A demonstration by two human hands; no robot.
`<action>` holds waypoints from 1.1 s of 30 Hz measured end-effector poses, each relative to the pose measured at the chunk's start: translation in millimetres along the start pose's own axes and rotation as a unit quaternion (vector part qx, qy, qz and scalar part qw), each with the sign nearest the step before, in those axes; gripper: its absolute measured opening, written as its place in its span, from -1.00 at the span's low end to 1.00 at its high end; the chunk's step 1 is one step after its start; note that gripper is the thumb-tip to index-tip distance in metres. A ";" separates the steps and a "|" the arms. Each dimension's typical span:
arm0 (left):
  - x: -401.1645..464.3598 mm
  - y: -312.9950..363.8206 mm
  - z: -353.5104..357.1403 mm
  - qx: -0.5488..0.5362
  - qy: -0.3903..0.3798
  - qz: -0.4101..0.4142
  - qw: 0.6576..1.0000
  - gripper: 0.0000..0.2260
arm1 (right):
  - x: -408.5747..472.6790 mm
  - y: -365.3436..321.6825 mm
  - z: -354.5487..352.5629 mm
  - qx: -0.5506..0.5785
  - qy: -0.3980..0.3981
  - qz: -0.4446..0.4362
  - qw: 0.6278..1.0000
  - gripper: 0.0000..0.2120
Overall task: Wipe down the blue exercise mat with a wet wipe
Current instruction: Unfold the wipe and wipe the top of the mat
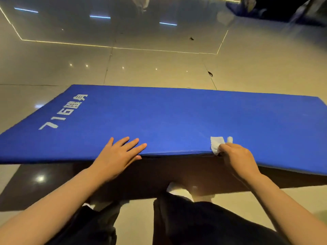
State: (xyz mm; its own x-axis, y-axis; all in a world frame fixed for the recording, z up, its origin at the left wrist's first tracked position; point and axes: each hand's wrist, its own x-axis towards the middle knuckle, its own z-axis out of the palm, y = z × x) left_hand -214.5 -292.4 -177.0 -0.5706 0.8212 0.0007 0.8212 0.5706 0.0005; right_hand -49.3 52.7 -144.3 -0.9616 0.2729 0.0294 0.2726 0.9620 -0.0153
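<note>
Glossy beige tiled floor [159, 68], ceiling lights reflected in it as small bright dots and thin lines. A dark patch of floor lay below the mat's near edge. Dark blue objects sat at the far upper right, too blurred to identify.

The blue exercise mat [177, 117] spanned nearly the full width of the view, its near long edge lifted off the floor and casting shadow beneath. White lettering [63, 112], "716" followed by characters, ran along its left end.

Left hand [118, 156] lay flat on the mat's near edge, fingers straight and spread over the top surface, thumb tucked against the side of the edge. Nothing held in it.

Right hand [237, 158] was at the same near edge, further right, fingers curled around a crumpled white wet wipe [216, 144]. The wipe was pressed onto the top surface just at the edge; part of it stuck out to the left of the knuckles, and a small bit showed beyond the fingers.

Both forearms bare. The person's dark trousers [194, 223] filled the bottom centre, with a white shoe [175, 187] visible under the raised mat.
</note>
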 end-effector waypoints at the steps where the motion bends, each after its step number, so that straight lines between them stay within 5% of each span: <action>1: 7.8 8.8 0.3 0.001 0.003 0.017 1.000 -0.41 | -2.3 11.6 1.5 0.000 -0.001 0.022 1.000 -0.83; 11: 46.3 74.7 33.6 -0.016 0.031 0.077 0.996 -0.35 | -22.4 63.3 36.4 -0.029 -0.063 0.105 0.992 -0.85; 15: 51.1 84.8 58.9 -0.003 -0.017 0.111 0.994 -0.37 | -29.4 62.4 58.0 -0.032 -0.135 0.151 0.979 -0.87; 20: 44.0 85.6 87.4 -0.016 -0.223 0.104 0.969 -0.39 | -21.3 31.6 77.2 0.141 -0.122 0.150 0.971 -0.87; 22: 38.3 81.0 83.6 -0.008 -0.246 0.105 0.964 -0.55 | -7.2 8.1 70.0 0.225 -0.115 0.135 0.958 -0.85; 26: 27.5 44.4 74.5 -0.008 -0.271 0.013 0.962 -0.51 | 25.7 -29.4 37.6 0.387 -0.141 0.094 0.906 -0.81; 33: 12.2 3.5 65.9 -0.025 -0.293 -0.061 0.954 -0.49 | 84.3 -61.5 11.6 0.433 -0.297 0.068 0.848 -0.85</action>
State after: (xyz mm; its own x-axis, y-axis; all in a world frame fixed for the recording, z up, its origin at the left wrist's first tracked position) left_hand -218.6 -280.3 -242.9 -0.5525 0.6165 -0.5610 0.7392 0.6734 0.0121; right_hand -147.5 16.4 -152.5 -0.8401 0.0818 -0.5363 0.5034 0.4858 -0.7145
